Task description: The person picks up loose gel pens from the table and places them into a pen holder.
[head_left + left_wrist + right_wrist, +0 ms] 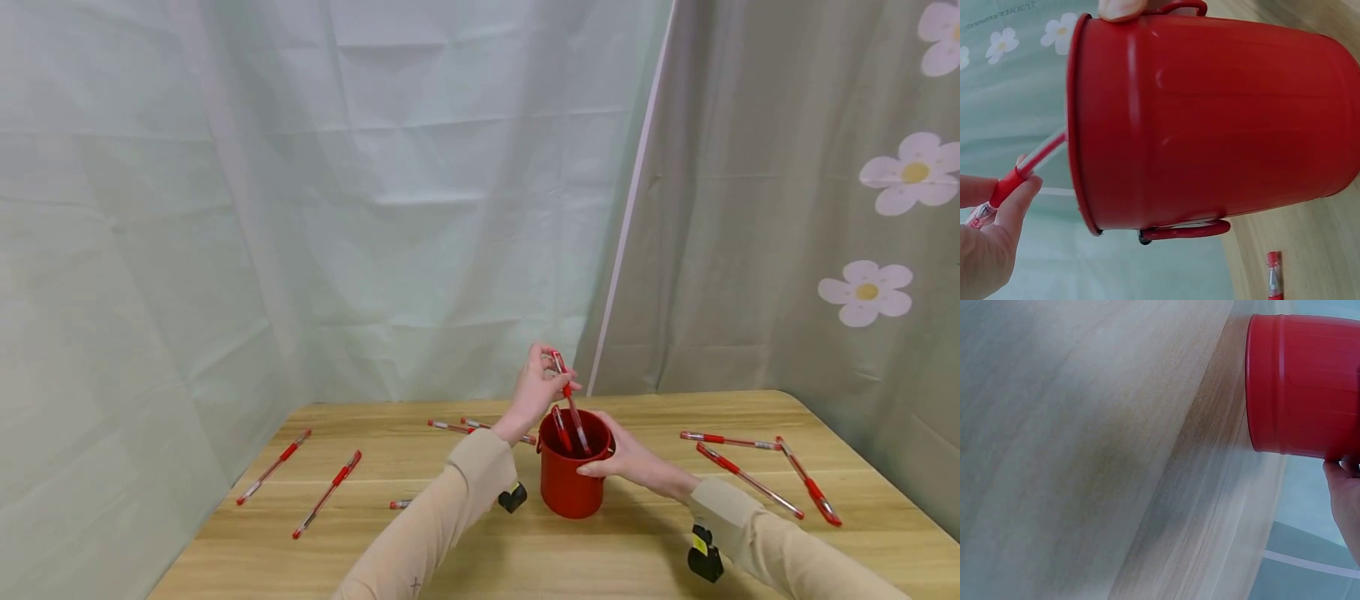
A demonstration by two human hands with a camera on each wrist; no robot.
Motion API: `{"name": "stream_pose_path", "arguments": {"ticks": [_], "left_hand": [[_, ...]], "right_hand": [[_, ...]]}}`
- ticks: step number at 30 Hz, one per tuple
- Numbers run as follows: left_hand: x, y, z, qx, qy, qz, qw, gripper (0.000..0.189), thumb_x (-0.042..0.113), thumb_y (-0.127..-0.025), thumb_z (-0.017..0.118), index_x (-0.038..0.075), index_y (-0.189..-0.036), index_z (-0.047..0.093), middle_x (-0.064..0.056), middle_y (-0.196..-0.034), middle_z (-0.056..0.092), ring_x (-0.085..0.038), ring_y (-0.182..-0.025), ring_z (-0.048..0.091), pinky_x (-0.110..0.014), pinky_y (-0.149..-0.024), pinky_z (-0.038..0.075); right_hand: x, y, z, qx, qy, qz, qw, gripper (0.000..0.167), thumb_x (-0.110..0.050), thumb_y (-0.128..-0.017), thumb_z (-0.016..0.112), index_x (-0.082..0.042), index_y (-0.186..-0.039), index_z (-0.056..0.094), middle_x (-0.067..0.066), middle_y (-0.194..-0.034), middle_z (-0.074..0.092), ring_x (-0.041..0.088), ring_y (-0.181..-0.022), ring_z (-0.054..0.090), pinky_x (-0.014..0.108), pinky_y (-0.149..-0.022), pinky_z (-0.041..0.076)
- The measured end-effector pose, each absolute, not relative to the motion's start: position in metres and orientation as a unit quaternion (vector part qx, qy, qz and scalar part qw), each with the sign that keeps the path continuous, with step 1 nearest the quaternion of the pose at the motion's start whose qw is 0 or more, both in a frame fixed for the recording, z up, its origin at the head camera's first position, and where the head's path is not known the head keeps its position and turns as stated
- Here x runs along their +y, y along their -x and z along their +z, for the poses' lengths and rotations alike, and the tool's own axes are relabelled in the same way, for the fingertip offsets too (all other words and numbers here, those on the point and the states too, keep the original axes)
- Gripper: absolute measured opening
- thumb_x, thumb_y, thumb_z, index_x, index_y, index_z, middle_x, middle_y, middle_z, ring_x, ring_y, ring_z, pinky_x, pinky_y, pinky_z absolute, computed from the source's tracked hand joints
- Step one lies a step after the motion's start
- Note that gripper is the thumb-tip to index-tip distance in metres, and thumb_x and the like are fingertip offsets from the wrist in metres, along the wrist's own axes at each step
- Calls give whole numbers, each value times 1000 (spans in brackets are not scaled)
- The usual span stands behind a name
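My left hand [537, 390] pinches a red gel pen [574, 415] above a small red bucket [570, 487], the pen tilted with its lower part inside the mouth. Another red pen [560, 427] leans in the bucket. On the bucket's right side, my right hand [633, 457] holds it at the rim, thumb toward me. In the left wrist view, the left hand [994, 244] has thumb and fingers on the pen's red grip [1007, 187]. The right wrist view shows the bucket [1307, 384] upright on the table and part of the right hand [1346, 500].
Two red pens [327, 493] lie apart on the table's left. More pens [448, 427] lie behind my left forearm, and one pen end [400, 504] shows beside it. Three pens [750, 481] lie at the right. A pale curtain [450, 208] hangs behind the wooden table [247, 550].
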State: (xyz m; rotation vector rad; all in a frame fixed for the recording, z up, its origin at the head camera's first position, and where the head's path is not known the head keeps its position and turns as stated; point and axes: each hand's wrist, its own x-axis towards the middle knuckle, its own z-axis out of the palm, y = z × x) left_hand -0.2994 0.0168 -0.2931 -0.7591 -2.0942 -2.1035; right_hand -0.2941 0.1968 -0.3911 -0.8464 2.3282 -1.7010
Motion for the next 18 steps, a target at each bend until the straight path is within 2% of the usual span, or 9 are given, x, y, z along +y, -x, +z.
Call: {"name": "stream_pose_path", "arguments": {"ticks": [6,12,18], "left_hand": [[19,320,-312,-688,256,-677,42,31,-8,-88,51,0,-117,42,-20,-89,56,-40,-81,60,-41,-70,50],[18,315,-310,-675,274,-684,41,23,-11,-88,48,-6,-110,45,-31,-91,55,-45,-84,57,-47,-73,47],[18,327,-327,-712,272,-644,69,12,-5,-91,49,-3,-102,50,-24,-87,62,-36,-85,60,-36,-76,48]], "right_hand": [[193,284,-379,772,289,-562,67,70,-11,-79,70,-4,-134,28,14,-126,43,30,-113,41,42,-87,38],[194,284,-379,775,287,-560,69,70,-12,-79,70,-5,-134,28,14,-127,43,30,-113,41,42,-87,39],[194,283,-379,775,283,-561,72,71,-12,-79,70,-4,-135,27,14,-127,42,30,-113,41,42,-87,39]]}}
